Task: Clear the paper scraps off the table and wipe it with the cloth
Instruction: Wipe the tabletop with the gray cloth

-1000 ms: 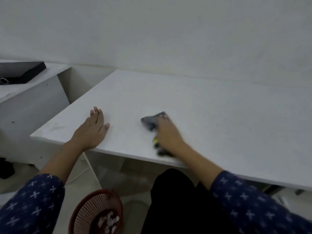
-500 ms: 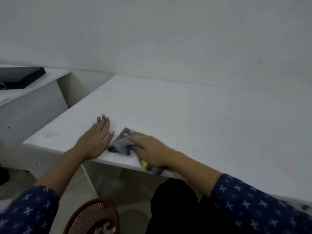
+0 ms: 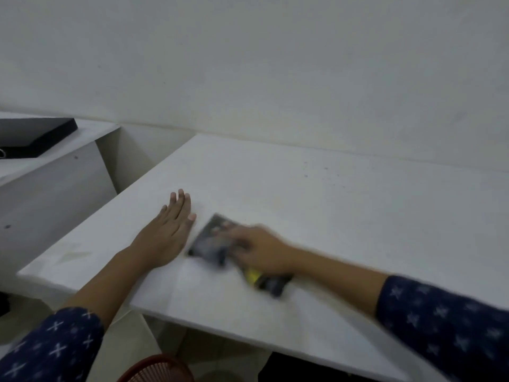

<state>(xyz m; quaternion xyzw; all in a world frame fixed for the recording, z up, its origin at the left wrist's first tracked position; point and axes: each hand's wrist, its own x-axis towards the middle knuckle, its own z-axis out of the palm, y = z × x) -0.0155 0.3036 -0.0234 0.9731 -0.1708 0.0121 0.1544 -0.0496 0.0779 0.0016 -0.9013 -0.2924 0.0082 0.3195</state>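
Note:
The dark grey cloth (image 3: 208, 245) with a yellow patch lies on the white table (image 3: 344, 205) close to its front edge. My right hand (image 3: 261, 252) presses down on the cloth with fingers stretched toward the left; the hand and cloth are motion-blurred. My left hand (image 3: 165, 238) rests flat on the table just left of the cloth, fingers straight and together, holding nothing. I see no paper scraps on the tabletop.
The rim of a red mesh basket (image 3: 159, 372) shows on the floor below the table's front left corner. A lower white shelf (image 3: 55, 172) at the left carries a flat black box (image 3: 35, 133). A white wall runs behind the table.
My right hand swept the cloth left to the left hand, and now it has slid a little back to the right. The left hand stays flat in place.

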